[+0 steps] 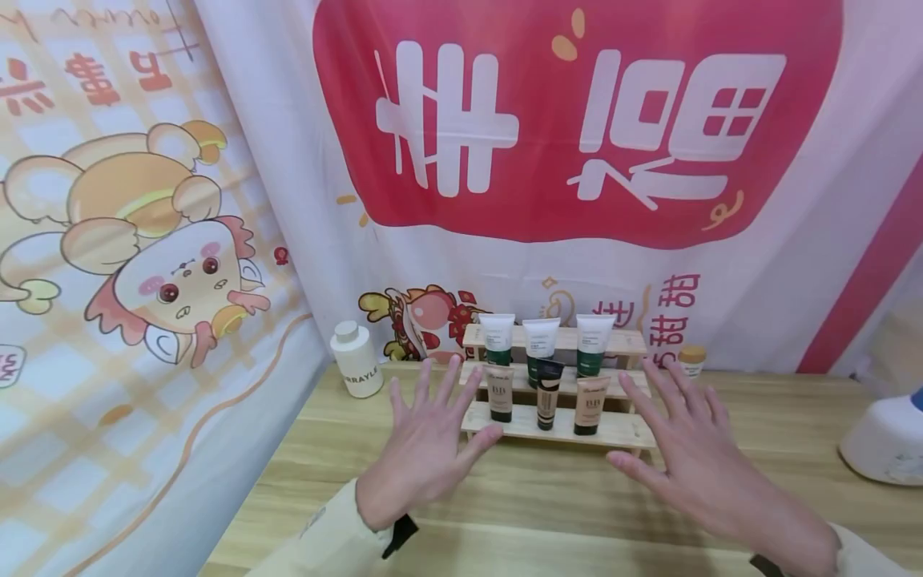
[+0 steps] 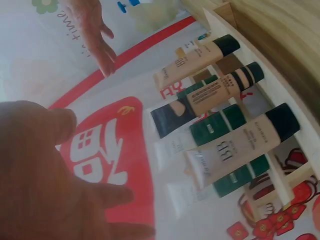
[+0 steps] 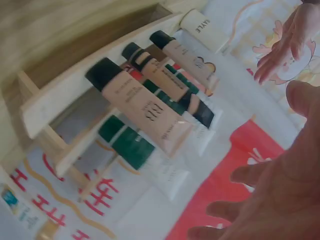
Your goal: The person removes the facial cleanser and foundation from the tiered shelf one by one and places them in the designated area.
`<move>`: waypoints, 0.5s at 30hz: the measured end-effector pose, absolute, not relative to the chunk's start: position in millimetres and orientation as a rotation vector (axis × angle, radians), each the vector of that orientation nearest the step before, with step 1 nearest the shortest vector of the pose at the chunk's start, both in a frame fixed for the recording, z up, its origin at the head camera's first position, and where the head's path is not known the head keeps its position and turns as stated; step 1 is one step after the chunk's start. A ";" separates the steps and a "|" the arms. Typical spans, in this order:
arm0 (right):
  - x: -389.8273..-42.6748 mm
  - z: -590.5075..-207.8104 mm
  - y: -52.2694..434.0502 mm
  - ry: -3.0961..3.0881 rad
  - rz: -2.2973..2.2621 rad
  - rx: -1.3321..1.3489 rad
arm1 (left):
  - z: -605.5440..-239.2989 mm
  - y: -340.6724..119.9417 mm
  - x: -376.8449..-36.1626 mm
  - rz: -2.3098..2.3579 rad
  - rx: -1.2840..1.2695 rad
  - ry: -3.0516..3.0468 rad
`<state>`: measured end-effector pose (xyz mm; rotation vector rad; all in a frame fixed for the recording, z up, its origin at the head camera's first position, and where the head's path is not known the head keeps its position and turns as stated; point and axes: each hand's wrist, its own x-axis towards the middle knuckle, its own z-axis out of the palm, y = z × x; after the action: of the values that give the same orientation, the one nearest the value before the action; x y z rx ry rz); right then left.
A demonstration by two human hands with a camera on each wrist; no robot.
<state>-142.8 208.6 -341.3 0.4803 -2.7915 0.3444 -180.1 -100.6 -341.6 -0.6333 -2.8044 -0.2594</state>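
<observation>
Both hands, left hand (image 1: 421, 449) and right hand (image 1: 695, 457), hover fingers wide, apparently untouching, before the stepped wooden rack (image 1: 620, 429) of smooth tubes (image 1: 501, 393) near the counter's back edge.

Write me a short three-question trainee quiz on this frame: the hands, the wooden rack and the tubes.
1. True or false: the left hand grips a tube from the wooden rack.
2. How many tubes stand on the rack's front row? A) two B) three C) five
3. What stands on the table to the left of the rack?

Key
1. False: both the left hand and the right hand are spread open in front of the rack and hold nothing.
2. B: two beige tubes with a darker tube between them.
3. A white bottle with a pale cap.
</observation>
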 end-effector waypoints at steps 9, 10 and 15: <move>-180.1 -387.3 239.0 -2.621 0.601 0.481 | -366.6 -97.0 -226.3 -0.617 -0.787 -2.666; -184.8 -394.7 242.2 -2.625 0.620 0.471 | -370.6 -95.5 -232.0 -0.653 -0.789 -2.643; -205.3 -431.6 256.5 -2.685 0.718 0.393 | -390.0 -88.0 -253.0 -0.748 -0.774 -2.528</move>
<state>-205.3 256.5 -431.6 0.3933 -2.6848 0.7180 -253.0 -88.0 -390.0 -0.7735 -2.5283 -0.7480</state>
